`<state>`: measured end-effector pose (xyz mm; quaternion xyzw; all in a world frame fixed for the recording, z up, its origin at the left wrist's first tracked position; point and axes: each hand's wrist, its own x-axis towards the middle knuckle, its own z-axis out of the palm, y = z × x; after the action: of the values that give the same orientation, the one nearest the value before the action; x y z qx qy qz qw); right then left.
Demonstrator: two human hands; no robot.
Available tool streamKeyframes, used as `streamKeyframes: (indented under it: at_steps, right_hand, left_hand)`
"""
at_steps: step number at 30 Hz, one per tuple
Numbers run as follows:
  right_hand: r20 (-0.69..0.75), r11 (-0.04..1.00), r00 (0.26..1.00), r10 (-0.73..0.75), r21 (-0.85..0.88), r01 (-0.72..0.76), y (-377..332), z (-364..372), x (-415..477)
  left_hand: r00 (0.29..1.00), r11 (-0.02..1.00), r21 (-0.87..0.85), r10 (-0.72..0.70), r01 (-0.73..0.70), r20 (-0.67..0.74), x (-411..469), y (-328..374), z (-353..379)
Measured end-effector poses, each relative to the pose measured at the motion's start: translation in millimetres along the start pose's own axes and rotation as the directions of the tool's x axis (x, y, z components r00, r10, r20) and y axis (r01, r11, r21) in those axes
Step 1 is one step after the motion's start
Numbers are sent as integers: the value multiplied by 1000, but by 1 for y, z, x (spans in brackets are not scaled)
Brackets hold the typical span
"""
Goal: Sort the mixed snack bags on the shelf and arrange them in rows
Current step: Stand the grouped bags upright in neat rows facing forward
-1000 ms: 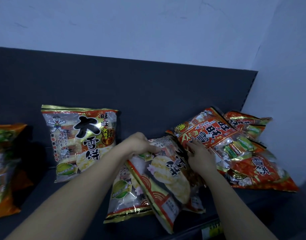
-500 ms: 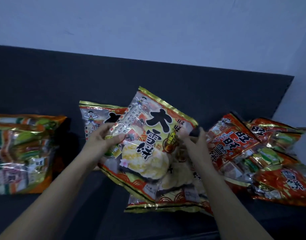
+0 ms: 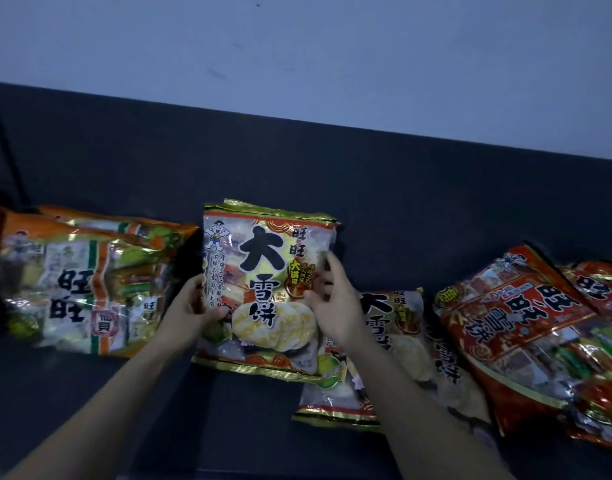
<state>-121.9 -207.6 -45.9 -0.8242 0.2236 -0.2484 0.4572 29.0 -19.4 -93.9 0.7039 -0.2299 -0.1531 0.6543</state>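
Observation:
A white-and-gold rice cracker bag with big black characters stands upright against the shelf back, in front of an identical bag whose top edge shows behind it. My left hand grips its left edge and my right hand grips its right edge. Two more bags of the same kind lie flat to the right, partly under my right forearm. Orange-and-green bags stand stacked at the left. Red bags lie piled at the right.
The dark shelf floor runs along the front, with its dark back panel behind the bags. A pale wall rises above. One red bag reaches the right frame edge.
The white-and-gold bag went from tilted and lifted over the pile to upright on the left, in front of the identical standing bag. Both hands moved left with it.

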Motion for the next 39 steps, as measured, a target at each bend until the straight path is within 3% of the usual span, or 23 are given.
streamKeyframes:
  at_steps: [5,9,14,20,22,24,27,29,31,33,35,37,39]
  right_hand:
    - [58,987,994,89,-139,-80,10,13,-2]
    - [58,972,995,78,-226,-63,8,16,-2]
    - [31,951,997,68,-305,-56,20,24,5]
    - [44,941,997,70,-334,-51,30,22,11]
    - [56,952,997,58,-305,-38,31,12,11]
    - [18,946,999,40,-323,-32,33,-5,9]
    - [-149,832,986,70,-537,-140,40,-39,6]
    - [-245,773,957,155,-574,-272,48,-61,1]
    - [-274,732,917,289,-554,-397,56,-78,-6]
    - [-238,725,869,434,-481,-493,65,-86,-12]
    - [-188,776,845,501,-335,-534,70,-90,-19]
    - [-180,823,833,523,-149,-549,72,-94,-23]
    - [-176,830,819,546,-12,-557,72,-97,-25]
  left_hand:
    - [997,983,182,29,-14,-77,3,-10,3]
    - [988,951,302,109,-72,-110,10,-4,6]
    - [999,885,466,17,1,-34,16,-7,7]
    - [1000,887,462,4,5,-17,19,-9,9]
    - [993,855,518,78,-22,-87,16,-4,15]
    - [952,729,681,255,-72,-171,8,2,28]
    - [812,533,791,578,-300,-82,-8,17,55]
    - [713,411,791,699,-453,45,-16,23,76]
    - [751,406,741,630,-535,197,-23,25,97]
    - [851,480,719,423,-503,312,-32,23,117]
    - [885,452,761,237,-465,400,-33,17,135]
    - [904,481,782,51,-395,425,-33,13,149]
    - [906,576,770,-116,-273,408,-29,5,156]
